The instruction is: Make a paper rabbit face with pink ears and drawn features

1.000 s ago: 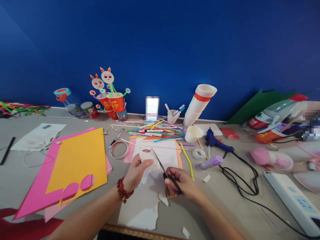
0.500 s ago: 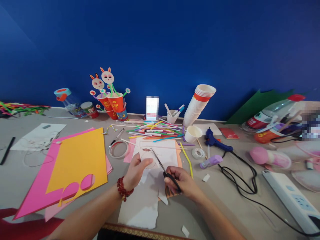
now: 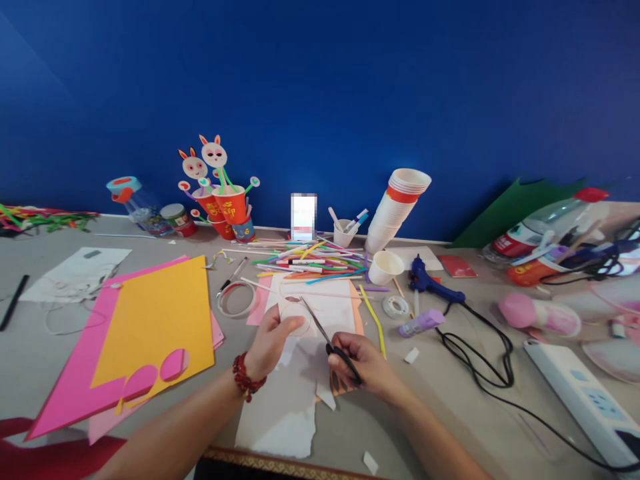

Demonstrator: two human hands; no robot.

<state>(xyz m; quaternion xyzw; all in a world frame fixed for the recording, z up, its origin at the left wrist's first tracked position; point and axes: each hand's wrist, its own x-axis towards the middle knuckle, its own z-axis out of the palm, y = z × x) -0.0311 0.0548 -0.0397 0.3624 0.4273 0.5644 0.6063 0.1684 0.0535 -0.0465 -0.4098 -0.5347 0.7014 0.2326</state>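
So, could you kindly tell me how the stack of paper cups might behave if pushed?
Tall and slanted in view, the stack of paper cups would probably tip easily. Being nested one inside another, they might slide apart if lifted near the top.

Red-capped bottle (image 3: 547, 223) before green sheet (image 3: 493, 212)

Left hand (image 3: 270, 343) pinches a white paper disc (image 3: 293, 317) — right hand (image 3: 367, 367) grips black-handled scissors (image 3: 320, 328), blades by the disc's edge — above torn white paper (image 3: 277, 427).
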